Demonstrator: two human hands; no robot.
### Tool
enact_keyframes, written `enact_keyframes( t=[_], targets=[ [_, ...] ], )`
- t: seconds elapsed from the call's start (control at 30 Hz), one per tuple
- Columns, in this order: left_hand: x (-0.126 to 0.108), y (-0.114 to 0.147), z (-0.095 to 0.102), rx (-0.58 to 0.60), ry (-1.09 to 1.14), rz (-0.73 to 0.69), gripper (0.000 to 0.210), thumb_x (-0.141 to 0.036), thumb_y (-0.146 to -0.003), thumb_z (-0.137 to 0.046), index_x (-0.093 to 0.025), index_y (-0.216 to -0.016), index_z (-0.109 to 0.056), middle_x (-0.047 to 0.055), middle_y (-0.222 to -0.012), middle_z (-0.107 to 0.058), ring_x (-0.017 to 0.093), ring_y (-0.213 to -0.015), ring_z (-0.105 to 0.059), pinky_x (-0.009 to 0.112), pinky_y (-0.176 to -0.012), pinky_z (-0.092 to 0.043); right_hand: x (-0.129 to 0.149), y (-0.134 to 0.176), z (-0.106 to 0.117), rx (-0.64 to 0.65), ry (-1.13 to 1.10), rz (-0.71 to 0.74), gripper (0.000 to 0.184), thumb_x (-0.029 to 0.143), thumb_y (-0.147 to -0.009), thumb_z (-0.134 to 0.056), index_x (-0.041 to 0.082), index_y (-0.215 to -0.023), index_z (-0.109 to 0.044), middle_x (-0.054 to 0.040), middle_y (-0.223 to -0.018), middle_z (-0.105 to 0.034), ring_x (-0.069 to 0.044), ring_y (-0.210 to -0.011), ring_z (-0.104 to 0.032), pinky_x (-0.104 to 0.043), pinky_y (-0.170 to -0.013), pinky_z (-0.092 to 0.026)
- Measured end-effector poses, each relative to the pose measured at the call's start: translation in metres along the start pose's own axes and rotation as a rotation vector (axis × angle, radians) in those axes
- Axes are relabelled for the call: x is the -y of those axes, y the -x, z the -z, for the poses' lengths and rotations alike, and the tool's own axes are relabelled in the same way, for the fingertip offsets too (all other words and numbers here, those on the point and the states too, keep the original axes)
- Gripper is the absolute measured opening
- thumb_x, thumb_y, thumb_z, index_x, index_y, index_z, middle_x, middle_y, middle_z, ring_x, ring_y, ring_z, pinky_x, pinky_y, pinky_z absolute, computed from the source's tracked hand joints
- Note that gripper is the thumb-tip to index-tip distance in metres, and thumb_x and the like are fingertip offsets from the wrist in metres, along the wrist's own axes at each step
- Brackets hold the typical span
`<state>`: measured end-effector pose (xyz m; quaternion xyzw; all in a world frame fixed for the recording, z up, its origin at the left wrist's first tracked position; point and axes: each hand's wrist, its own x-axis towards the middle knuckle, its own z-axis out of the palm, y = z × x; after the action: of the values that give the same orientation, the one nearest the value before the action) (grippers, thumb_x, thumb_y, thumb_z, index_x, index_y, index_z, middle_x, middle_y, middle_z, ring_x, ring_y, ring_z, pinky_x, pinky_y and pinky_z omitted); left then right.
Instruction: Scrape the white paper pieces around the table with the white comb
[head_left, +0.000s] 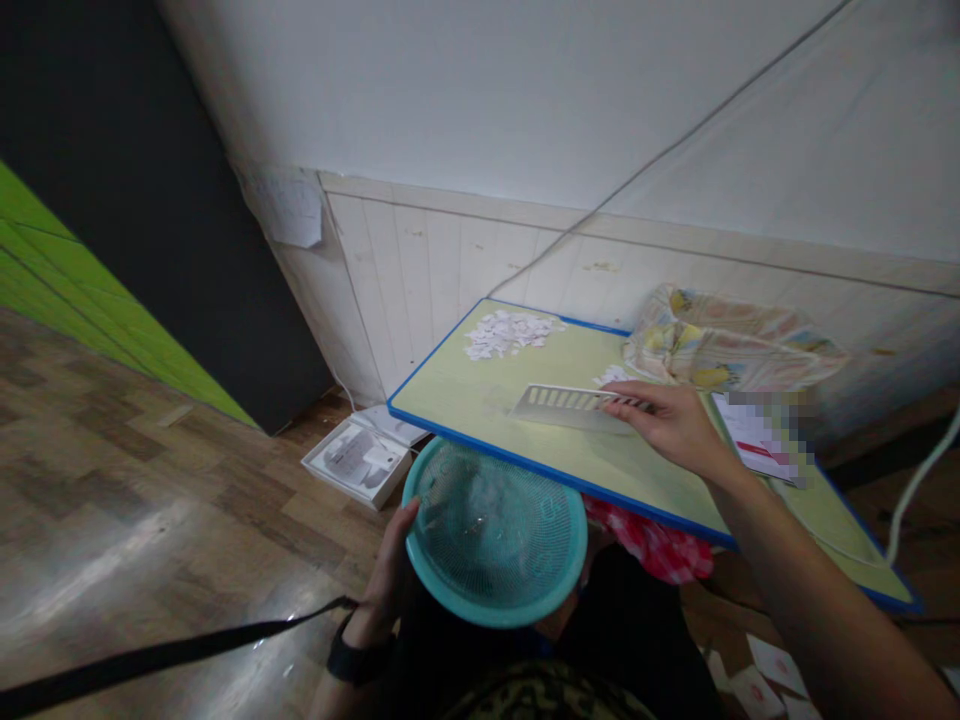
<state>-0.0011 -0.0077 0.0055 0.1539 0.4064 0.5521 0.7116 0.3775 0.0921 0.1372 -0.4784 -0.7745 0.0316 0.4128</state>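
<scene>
My left hand (395,565), a dark band at its wrist, grips the left rim of a teal plastic colander (576,570). The colander stands tilted below the table's front edge, above my lap, with some small clear or whitish bits inside. Over the yellow table (465,395) with blue edging, my right hand (671,425) pinches the right end of a flat whitish piece with a row of slots (559,408). Its exact kind is unclear. A pile of small white pieces (510,333) lies at the back left of the table, and a smaller white heap (613,374) lies behind my right hand.
A patterned cloth-lined basket (720,350) sits at the table's back right, near a printed paper (750,435). An open white box (356,460) rests on the floor at left. Red checked cloth (652,540) hangs under the front edge. A cable (660,155) runs along the wall.
</scene>
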Motion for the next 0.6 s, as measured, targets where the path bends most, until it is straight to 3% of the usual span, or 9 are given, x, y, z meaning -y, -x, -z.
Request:
enact_keyframes(
  t=[0.13,0.27,0.47,0.6],
  targets=[
    [-0.001,0.001,-0.004,-0.018,-0.03,-0.016,0.056,-0.061,-0.068,-0.105,-0.018,-0.103,-0.094,0.011,-0.108,-0.093,0.043,-0.115,-0.087,0.055,-0.126,-0.057,-0.003,0.005,0.003,-0.042,0.025,-0.001,0.022,0.038,-0.102,-0.076,0.027,-0.111,-0.094,-0.0063,-0.109,-0.092,-0.026,-0.084,-0.087,-0.033,-0.073,-0.069],
    [-0.001,-0.001,-0.004,-0.011,-0.063,-0.036,0.057,-0.064,-0.069,-0.103,-0.018,-0.102,-0.094,0.011,-0.106,-0.094,0.042,-0.111,-0.088,0.055,-0.125,-0.059,0.004,0.013,-0.005,-0.003,0.019,0.026,0.021,0.037,-0.104,-0.075,0.028,-0.112,-0.093,-0.0051,-0.108,-0.092,-0.026,-0.082,-0.088,-0.032,-0.07,-0.068],
    [-0.001,-0.002,-0.004,-0.004,-0.038,-0.076,0.057,-0.065,-0.07,-0.103,-0.02,-0.104,-0.094,0.013,-0.111,-0.093,0.048,-0.129,-0.082,0.06,-0.131,-0.052,0.01,0.031,0.002,-0.127,0.144,0.031,0.021,0.033,-0.104,-0.076,0.026,-0.115,-0.092,-0.0058,-0.1,-0.091,-0.022,-0.068,-0.084,-0.03,-0.063,-0.065],
    [-0.004,-0.001,-0.004,0.087,-0.009,-0.048,0.052,-0.063,-0.081,-0.099,-0.018,-0.107,-0.094,0.015,-0.116,-0.093,0.048,-0.144,-0.074,0.058,-0.136,-0.045,0.013,0.043,0.001,-0.139,0.187,0.051,0.02,0.03,-0.104,-0.074,0.026,-0.114,-0.091,-0.0053,-0.103,-0.092,-0.023,-0.069,-0.085,-0.031,-0.066,-0.067]
  ],
)
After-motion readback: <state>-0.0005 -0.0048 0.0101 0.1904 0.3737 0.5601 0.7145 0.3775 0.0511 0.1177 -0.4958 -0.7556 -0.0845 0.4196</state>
